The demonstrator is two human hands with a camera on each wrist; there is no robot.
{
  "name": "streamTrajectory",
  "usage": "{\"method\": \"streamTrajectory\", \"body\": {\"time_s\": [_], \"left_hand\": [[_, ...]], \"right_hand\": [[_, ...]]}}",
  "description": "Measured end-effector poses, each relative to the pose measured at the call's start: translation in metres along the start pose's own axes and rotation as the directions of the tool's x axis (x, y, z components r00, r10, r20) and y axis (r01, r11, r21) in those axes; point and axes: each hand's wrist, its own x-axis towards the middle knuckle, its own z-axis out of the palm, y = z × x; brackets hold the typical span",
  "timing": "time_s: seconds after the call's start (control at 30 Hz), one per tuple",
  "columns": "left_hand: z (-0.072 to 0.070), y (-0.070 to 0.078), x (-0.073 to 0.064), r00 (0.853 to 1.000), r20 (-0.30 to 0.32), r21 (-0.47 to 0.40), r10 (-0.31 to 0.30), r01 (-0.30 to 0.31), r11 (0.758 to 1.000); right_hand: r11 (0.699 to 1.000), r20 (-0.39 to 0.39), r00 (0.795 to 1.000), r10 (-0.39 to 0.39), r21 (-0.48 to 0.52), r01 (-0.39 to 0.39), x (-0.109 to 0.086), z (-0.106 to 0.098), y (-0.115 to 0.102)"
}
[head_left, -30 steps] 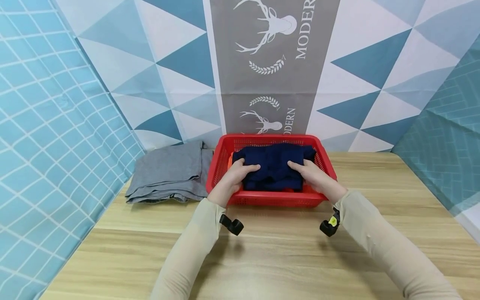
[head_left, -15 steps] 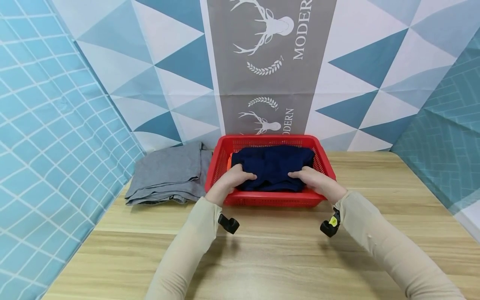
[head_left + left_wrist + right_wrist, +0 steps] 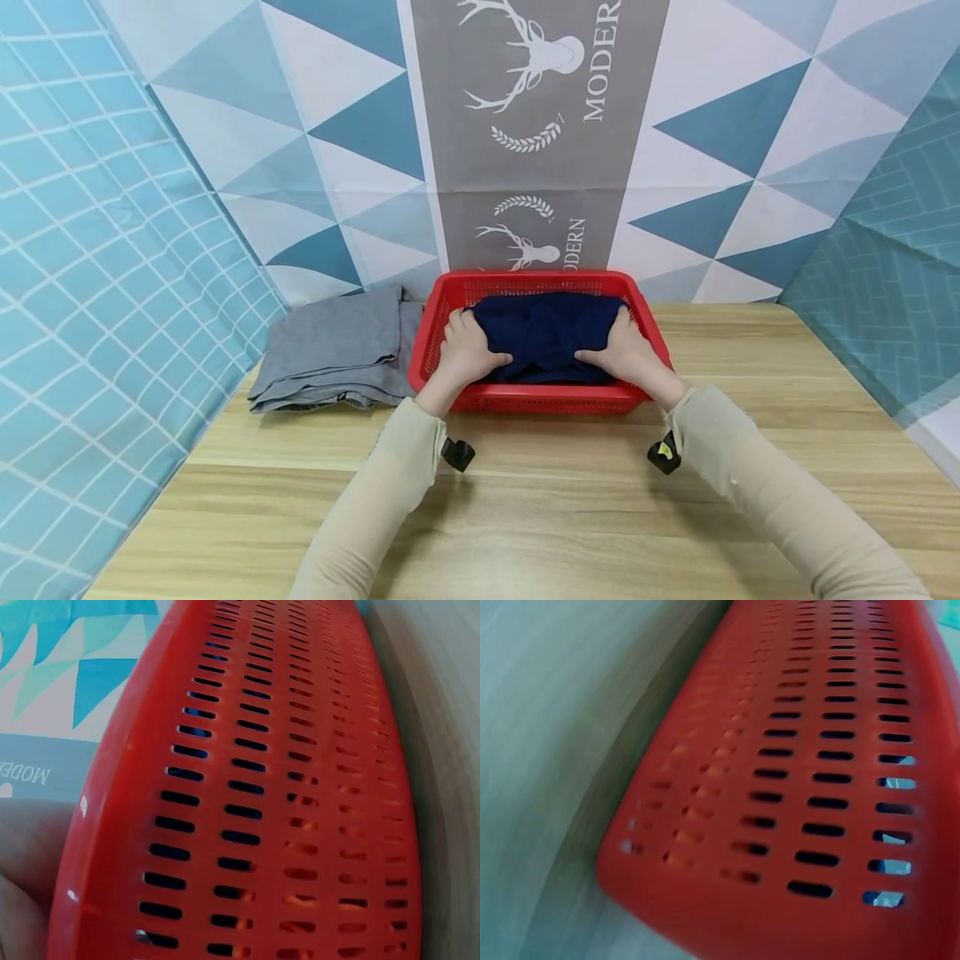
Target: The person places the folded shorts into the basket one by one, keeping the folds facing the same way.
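Observation:
A folded navy garment (image 3: 546, 333) lies inside a red plastic basket (image 3: 547, 390) in the head view. My left hand (image 3: 467, 348) rests at the garment's left edge, thumb on its front and fingers stretched toward the back. At the opposite edge, my right hand (image 3: 628, 352) lies in a mirrored way, thumb pointing inward over the cloth. Both wrists pass over the basket's near rim. The left wrist view is filled by the basket's slotted front wall (image 3: 247, 787), with part of the left hand (image 3: 30, 877) at lower left. The right wrist view shows that slotted wall (image 3: 802, 772) too.
Folded grey cloth (image 3: 337, 346) lies left of the basket on the wooden table (image 3: 555, 517). A patterned backdrop (image 3: 360, 150) stands close behind the basket, and a blue grid-patterned sheet (image 3: 112, 250) borders the table's left side.
Both hands have shifted from gripping the navy garment near its front to lying along its sides, fingers now spread. The garment has settled lower and flatter in the basket.

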Motion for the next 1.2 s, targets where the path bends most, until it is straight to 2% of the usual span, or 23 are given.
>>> {"method": "streamTrajectory", "body": {"time_s": [0.07,0.1,0.17,0.23,0.3,0.37,0.47,0.57,0.73,0.87,0.97,1.1,1.2], "left_hand": [[0.001,0.000,0.001,0.996,-0.011,0.060,0.086,-0.085,0.995],[0.002,0.000,0.002,0.990,-0.004,0.097,0.142,-0.141,0.985],[0.004,-0.001,0.003,0.968,0.048,0.174,0.246,-0.251,0.952],[0.005,-0.001,0.004,0.939,0.124,0.239,0.320,-0.341,0.909],[0.006,-0.001,0.004,0.919,0.200,0.276,0.340,-0.385,0.881],[0.006,-0.001,0.004,0.913,0.261,0.283,0.313,-0.382,0.880],[0.005,-0.002,0.005,0.915,0.322,0.293,0.242,-0.340,0.894],[0.005,-0.003,0.007,0.908,0.377,0.285,0.181,-0.300,0.910],[0.006,-0.003,0.011,0.890,0.438,0.283,0.128,-0.272,0.920],[0.007,-0.005,0.014,0.872,0.473,0.274,0.126,-0.281,0.920],[0.007,-0.009,0.016,0.854,0.505,0.227,0.128,-0.274,0.935],[0.008,-0.011,0.018,0.833,0.537,0.154,0.132,-0.251,0.956],[0.009,-0.012,0.020,0.829,0.540,0.124,0.144,-0.247,0.961]], "right_hand": [[0.994,-0.072,0.993,-0.091,-0.070,0.086,0.002,0.002,0.001],[0.983,-0.096,0.984,-0.153,-0.118,0.141,0.003,0.003,0.002],[0.940,-0.103,0.952,-0.287,-0.225,0.259,0.003,0.005,0.003],[0.877,-0.064,0.912,-0.405,-0.310,0.367,0.004,0.006,0.004],[0.833,-0.005,0.887,-0.462,-0.345,0.432,0.005,0.007,0.006],[0.822,0.050,0.881,-0.470,-0.340,0.457,0.006,0.008,0.007],[0.840,0.116,0.896,-0.428,-0.315,0.441,0.007,0.010,0.010],[0.858,0.168,0.905,-0.391,-0.289,0.425,0.009,0.010,0.012],[0.886,0.261,0.900,-0.349,-0.220,0.408,0.013,0.008,0.013],[0.915,0.380,0.869,-0.315,-0.119,0.384,0.017,0.006,0.012],[0.931,0.458,0.841,-0.289,-0.072,0.358,0.019,0.005,0.010],[0.942,0.516,0.818,-0.254,-0.061,0.331,0.021,0.004,0.007],[0.944,0.534,0.809,-0.246,-0.058,0.326,0.021,0.002,0.007]]}}
